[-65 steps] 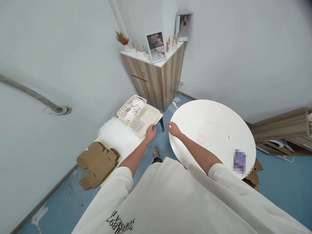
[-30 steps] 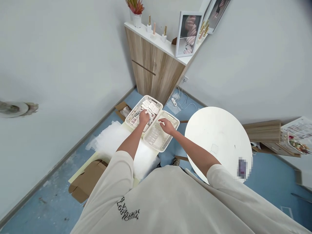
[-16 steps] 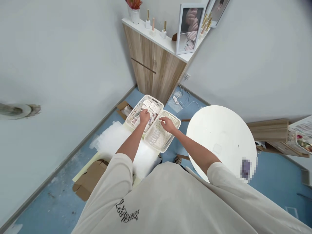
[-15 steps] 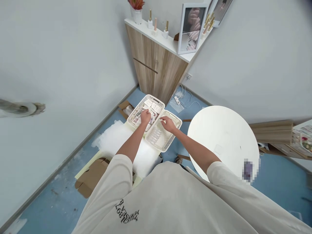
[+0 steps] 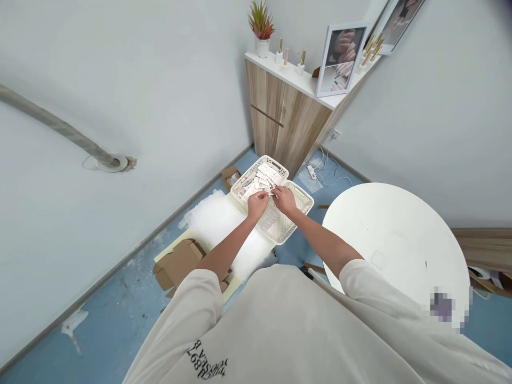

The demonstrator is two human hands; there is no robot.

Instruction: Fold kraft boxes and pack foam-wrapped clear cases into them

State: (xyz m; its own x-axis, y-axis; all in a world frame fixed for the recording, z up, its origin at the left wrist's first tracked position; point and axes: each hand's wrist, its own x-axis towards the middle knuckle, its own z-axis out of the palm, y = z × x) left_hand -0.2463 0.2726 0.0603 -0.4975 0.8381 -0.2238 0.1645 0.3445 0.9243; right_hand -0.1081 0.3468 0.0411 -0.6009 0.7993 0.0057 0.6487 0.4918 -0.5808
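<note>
Two white perforated baskets sit side by side on a low table. The far basket (image 5: 280,166) is full of several small packets. The near basket (image 5: 302,207) holds a few clear packets. My left hand (image 5: 257,204) and my right hand (image 5: 284,198) meet over the seam between the baskets, both pinched on a small white packet (image 5: 271,193) held between them.
White foam sheeting (image 5: 216,221) and flattened cardboard boxes (image 5: 178,264) lie on the low table to the left. A round white table (image 5: 394,240) stands at the right. A wooden cabinet (image 5: 290,120) with frames, bottles and a plant fills the corner. A power strip lies on the blue floor.
My hands were apart, the left in the far basket and the right over the near one. They have come together on one small packet. The view has shifted right.
</note>
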